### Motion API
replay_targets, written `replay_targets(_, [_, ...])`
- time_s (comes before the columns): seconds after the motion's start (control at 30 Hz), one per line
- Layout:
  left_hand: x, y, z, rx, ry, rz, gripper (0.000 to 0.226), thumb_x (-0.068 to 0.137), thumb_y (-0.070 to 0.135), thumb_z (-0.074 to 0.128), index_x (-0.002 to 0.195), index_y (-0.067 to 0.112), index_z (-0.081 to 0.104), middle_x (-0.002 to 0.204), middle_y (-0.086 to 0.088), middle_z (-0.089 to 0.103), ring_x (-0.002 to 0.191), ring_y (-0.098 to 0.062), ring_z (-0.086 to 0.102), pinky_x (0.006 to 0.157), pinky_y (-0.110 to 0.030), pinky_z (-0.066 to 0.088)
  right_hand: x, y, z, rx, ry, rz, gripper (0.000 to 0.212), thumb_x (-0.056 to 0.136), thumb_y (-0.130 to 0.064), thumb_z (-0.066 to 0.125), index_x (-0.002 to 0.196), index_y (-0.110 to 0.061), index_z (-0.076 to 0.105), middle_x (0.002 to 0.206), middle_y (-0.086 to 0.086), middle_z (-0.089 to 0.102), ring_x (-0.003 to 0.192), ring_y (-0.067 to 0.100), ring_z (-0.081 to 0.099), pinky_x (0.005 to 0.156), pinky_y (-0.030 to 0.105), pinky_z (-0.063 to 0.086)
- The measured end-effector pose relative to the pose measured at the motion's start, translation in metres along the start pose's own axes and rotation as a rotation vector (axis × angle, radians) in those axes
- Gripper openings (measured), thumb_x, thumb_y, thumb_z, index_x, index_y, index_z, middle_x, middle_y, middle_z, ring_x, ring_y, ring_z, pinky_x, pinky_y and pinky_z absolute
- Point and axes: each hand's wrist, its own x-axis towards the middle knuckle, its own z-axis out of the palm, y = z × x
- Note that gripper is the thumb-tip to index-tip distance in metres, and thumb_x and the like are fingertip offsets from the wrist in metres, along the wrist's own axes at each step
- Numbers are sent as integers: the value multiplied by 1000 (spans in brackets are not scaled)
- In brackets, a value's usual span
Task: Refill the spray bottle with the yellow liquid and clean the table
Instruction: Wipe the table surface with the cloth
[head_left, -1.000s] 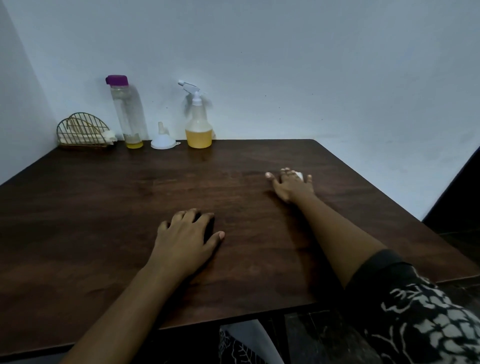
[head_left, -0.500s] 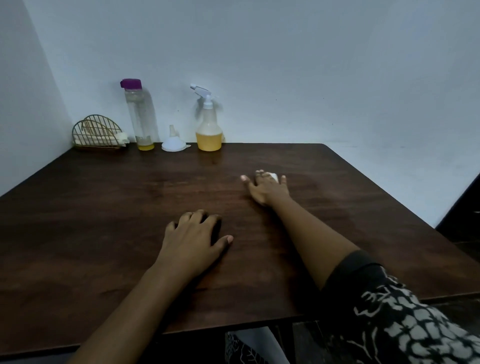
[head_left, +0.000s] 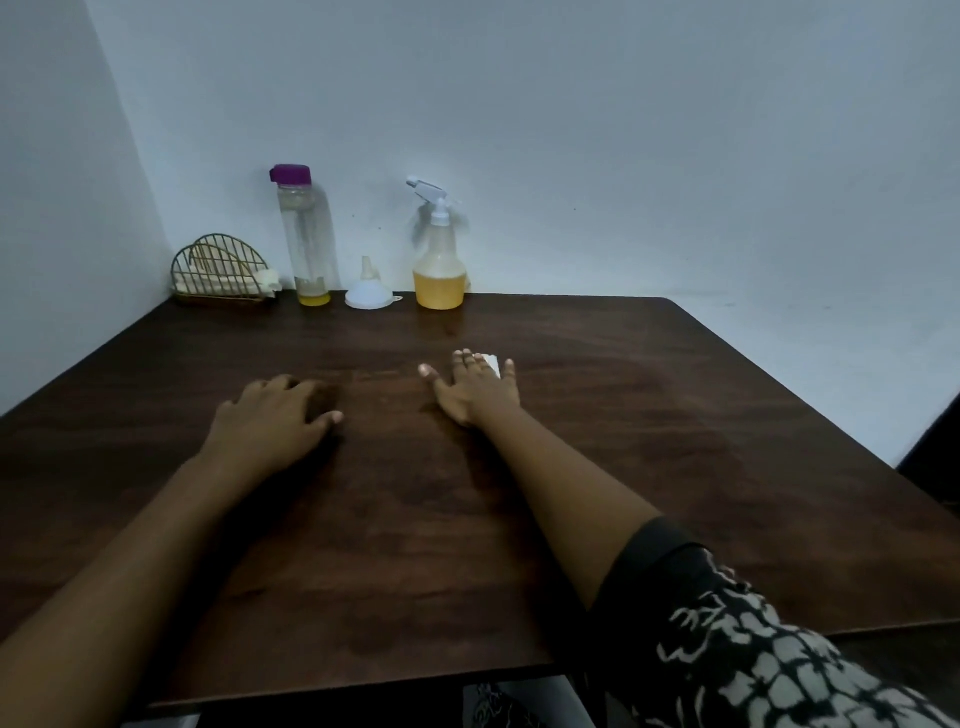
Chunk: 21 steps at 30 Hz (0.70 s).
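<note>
Wiping looks to be the step in hand. Just right of centre, the right hand (head_left: 475, 389) lies flat with fingers spread, pressing a white cloth (head_left: 492, 364) onto the table (head_left: 675, 441); only a corner of the cloth shows past the fingers. Left of centre, the left hand (head_left: 270, 423) rests on the wood with fingers loosely bent, grasping nothing, seemingly as a brace. At upper middle, against the wall, the spray bottle (head_left: 439, 280) stands upright with its head on and yellow liquid in its lower part, so I judge the refill done. To its left sit a funnel (head_left: 369, 296), mouth down, and a capped bottle (head_left: 306, 234) with only a little yellow at the bottom. Further left is a wire holder (head_left: 218, 273). The next move calls for sliding the cloth under steady pressure across the unwiped wood, stopping short of the things along the wall.
</note>
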Motion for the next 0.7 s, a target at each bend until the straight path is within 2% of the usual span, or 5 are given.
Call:
replay_targets(0.2, [2, -18, 8, -74, -68, -98, 62, 91, 60, 37, 147, 34, 24, 156, -7, 22, 141, -33, 23, 107, -55, 29, -14, 69, -17, 26, 68, 226, 85, 89, -70, 6, 152, -12, 8, 160, 2, 6, 148, 17, 2, 115, 50, -10])
replay_targets(0.3, [1, -18, 12, -86, -79, -85, 59, 94, 58, 33, 147, 36, 22, 157, -6, 19, 141, -33, 21, 108, -54, 27, -17, 64, -18, -13, 52, 293, 87, 89, -70, 5, 151, -10, 6, 160, 5, 3, 148, 19, -1, 116, 49, -10])
replay_targets(0.53, [-1, -18, 17, -104, -70, -85, 58, 94, 58, 29, 148, 37, 21, 158, -5, 15, 144, -30, 16, 111, -53, 21, -10, -48, 7, -26, -20, -37, 86, 88, -69, 1, 151, -11, 4, 160, 5, 0, 148, 20, -2, 116, 49, -12])
replay_targets(0.6, [-1, -18, 18, -105, -66, -83, 58, 95, 58, 29, 148, 36, 20, 158, -5, 15, 144, -29, 16, 112, -52, 20, -13, -37, 6, -13, -1, -38, 85, 89, -69, 3, 152, -12, 5, 160, 3, 2, 148, 17, 0, 115, 49, -12])
replay_targets(0.7, [-1, -19, 19, -105, -58, -75, 58, 95, 58, 27, 148, 36, 20, 159, -5, 14, 145, -28, 15, 114, -51, 18, -22, 15, -2, 17, 82, 86, 83, 89, -69, 6, 151, -13, 10, 160, 1, 8, 148, 16, 4, 116, 49, -9])
